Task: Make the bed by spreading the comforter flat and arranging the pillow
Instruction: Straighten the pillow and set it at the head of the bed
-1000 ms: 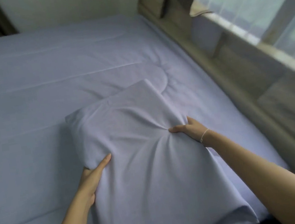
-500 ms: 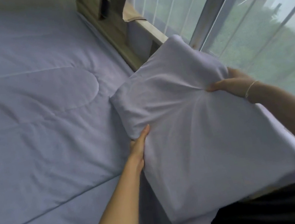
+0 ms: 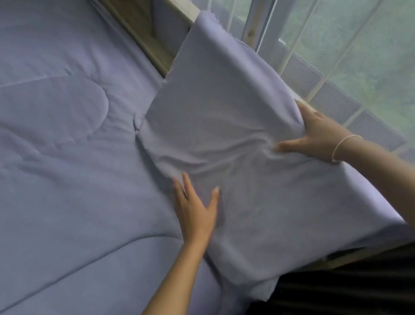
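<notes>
A pale lavender pillow (image 3: pixel 224 116) lies tilted at the bed's right edge, its far corner leaning against the wooden ledge by the window. My left hand (image 3: pixel 195 208) rests flat on the pillow's near left part, fingers spread. My right hand (image 3: pixel 317 133) grips the pillow's right edge, thumb on top, the fabric bunched under it. The lavender comforter (image 3: pixel 49 156) lies spread flat over the bed to the left, with stitched quilting lines.
A wooden bed frame and ledge (image 3: pixel 142 39) runs along the right side of the bed. Behind it hang sheer curtains (image 3: pixel 343 24) over a large window. Dark clothing (image 3: pixel 347 296) shows at the bottom right.
The pillow has moved right, from the middle of the bed to the window-side edge. My left hand has gone from gripping its side to lying flat on top.
</notes>
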A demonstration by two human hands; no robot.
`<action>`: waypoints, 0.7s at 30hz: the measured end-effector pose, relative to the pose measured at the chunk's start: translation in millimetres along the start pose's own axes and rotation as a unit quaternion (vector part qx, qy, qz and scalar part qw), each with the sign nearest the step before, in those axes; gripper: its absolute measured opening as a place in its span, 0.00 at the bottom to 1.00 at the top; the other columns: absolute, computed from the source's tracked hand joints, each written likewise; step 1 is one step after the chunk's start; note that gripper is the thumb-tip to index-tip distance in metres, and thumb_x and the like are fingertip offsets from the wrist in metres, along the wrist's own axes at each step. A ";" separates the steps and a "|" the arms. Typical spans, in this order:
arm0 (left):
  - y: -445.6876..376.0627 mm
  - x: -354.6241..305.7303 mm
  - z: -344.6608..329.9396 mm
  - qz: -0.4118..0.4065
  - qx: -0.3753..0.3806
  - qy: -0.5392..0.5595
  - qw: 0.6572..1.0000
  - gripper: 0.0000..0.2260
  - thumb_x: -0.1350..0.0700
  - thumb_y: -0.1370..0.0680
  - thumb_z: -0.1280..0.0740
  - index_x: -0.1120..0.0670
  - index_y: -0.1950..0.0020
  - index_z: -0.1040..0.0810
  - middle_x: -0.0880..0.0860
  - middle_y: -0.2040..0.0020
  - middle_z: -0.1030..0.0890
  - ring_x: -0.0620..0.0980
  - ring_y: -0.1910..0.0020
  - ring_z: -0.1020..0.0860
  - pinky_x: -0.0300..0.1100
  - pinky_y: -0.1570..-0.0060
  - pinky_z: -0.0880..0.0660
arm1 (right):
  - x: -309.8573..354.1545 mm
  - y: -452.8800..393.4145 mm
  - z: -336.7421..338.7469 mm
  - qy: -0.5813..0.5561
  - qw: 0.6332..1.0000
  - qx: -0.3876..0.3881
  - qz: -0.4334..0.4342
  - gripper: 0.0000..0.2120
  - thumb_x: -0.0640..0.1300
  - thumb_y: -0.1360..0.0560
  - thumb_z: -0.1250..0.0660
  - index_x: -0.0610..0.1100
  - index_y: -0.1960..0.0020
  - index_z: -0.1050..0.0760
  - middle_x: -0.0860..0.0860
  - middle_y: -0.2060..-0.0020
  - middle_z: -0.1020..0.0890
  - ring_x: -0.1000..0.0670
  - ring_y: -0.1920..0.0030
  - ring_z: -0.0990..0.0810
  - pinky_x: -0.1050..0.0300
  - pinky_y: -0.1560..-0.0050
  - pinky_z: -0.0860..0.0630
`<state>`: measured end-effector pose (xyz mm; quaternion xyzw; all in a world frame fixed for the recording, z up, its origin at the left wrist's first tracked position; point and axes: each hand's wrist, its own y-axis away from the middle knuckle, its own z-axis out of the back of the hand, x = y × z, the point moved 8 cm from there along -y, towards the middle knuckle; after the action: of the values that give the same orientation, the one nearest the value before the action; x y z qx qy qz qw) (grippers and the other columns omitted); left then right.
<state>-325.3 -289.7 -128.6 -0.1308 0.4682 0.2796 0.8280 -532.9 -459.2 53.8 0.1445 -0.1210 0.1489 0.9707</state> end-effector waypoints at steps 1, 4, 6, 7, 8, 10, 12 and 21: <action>22.7 -7.0 -9.9 -0.051 0.022 -0.030 0.998 0.40 0.35 0.26 0.39 0.57 0.23 0.47 0.64 0.24 0.46 0.60 0.24 0.45 0.53 0.27 0.42 | -6.3 7.1 -2.8 0.007 1.000 0.010 -0.005 0.62 0.75 0.47 0.31 0.56 0.23 0.57 0.50 0.24 0.42 0.46 0.25 0.40 0.47 0.26 0.40; 93.4 -10.9 -52.0 -0.168 0.163 -0.163 0.958 0.44 0.25 0.29 0.51 0.49 0.23 0.61 0.58 0.22 0.53 0.57 0.23 0.51 0.56 0.26 0.47 | -19.3 31.7 -1.6 0.023 0.998 0.039 -0.045 0.66 0.76 0.50 0.30 0.60 0.25 0.66 0.48 0.22 0.53 0.44 0.23 0.50 0.45 0.24 0.46; 119.4 -4.0 -64.8 -0.190 0.188 -0.230 0.936 0.46 0.24 0.30 0.51 0.52 0.22 0.59 0.58 0.22 0.51 0.57 0.23 0.52 0.60 0.28 0.45 | -21.2 51.1 3.4 0.072 0.995 0.038 -0.064 0.65 0.73 0.48 0.28 0.62 0.27 0.70 0.45 0.23 0.60 0.39 0.24 0.49 0.40 0.26 0.46; 123.8 -1.3 -65.4 -0.183 0.181 -0.246 0.934 0.47 0.24 0.30 0.51 0.55 0.22 0.55 0.59 0.22 0.48 0.58 0.24 0.51 0.61 0.30 0.43 | -19.5 62.1 6.6 0.112 0.991 0.030 -0.068 0.65 0.71 0.45 0.27 0.63 0.27 0.71 0.43 0.23 0.60 0.36 0.25 0.46 0.37 0.27 0.45; 126.3 3.0 -64.3 -0.167 0.176 -0.252 0.937 0.48 0.24 0.31 0.52 0.57 0.22 0.53 0.59 0.23 0.47 0.58 0.24 0.50 0.61 0.30 0.44 | -18.4 75.4 7.7 0.154 0.985 0.021 -0.075 0.64 0.70 0.44 0.26 0.62 0.28 0.71 0.41 0.23 0.59 0.34 0.26 0.43 0.34 0.28 0.43; 131.8 10.3 -63.4 -0.156 0.184 -0.264 0.934 0.51 0.22 0.32 0.51 0.58 0.22 0.55 0.59 0.22 0.50 0.58 0.24 0.53 0.60 0.28 0.53 | -22.1 103.6 5.0 0.223 0.969 0.022 -0.100 0.64 0.68 0.43 0.25 0.62 0.28 0.73 0.37 0.25 0.50 0.33 0.30 0.36 0.33 0.32 0.39; 142.4 16.9 -64.8 -0.190 0.196 -0.289 0.917 0.53 0.22 0.34 0.48 0.57 0.22 0.55 0.59 0.22 0.52 0.59 0.24 0.53 0.60 0.29 0.56 | -33.7 129.6 -3.9 0.271 0.955 0.040 -0.114 0.63 0.63 0.40 0.25 0.61 0.29 0.74 0.36 0.32 0.34 0.35 0.37 0.28 0.35 0.36 0.34; 165.8 38.7 -72.5 -0.252 0.165 -0.371 0.878 0.28 0.58 0.25 0.44 0.63 0.25 0.44 0.64 0.26 0.40 0.64 0.28 0.37 0.67 0.34 0.39 | -56.2 167.4 14.0 0.270 0.959 -0.010 -0.091 0.40 0.32 0.25 0.48 0.54 0.24 0.66 0.35 0.52 0.22 0.34 0.52 0.21 0.46 0.54 0.27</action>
<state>-457.7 -177.0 -192.2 0.0077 0.1171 0.0084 0.9931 -642.0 -325.0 92.1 0.0999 0.1578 0.0925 0.9780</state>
